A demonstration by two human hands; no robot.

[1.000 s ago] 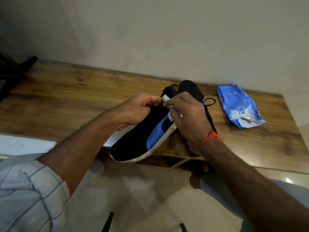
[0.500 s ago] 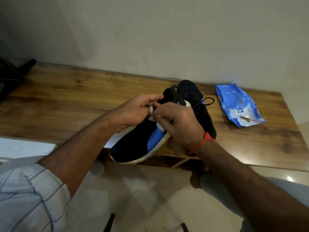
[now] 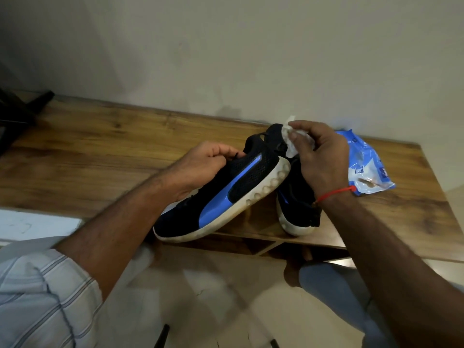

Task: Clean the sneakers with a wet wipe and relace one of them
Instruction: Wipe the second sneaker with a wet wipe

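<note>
Resting sneaker (image 3: 226, 194) between hands, wipe (image 3: 292, 141) above heel

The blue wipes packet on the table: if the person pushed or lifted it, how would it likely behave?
The wipes packet looks like a soft, crinkled film pouch, so it would probably flex and sag rather than stay stiff. It lies flat on the wooden table, so it is unlikely to roll or tip. Its glossy film may slide easily on the smooth wood when pushed.

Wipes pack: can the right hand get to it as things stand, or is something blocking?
Probably yes. The wipes pack lies on the table just behind the right hand, nothing between them. But that hand holds a wet wipe, so its fingers aren't free.
</note>
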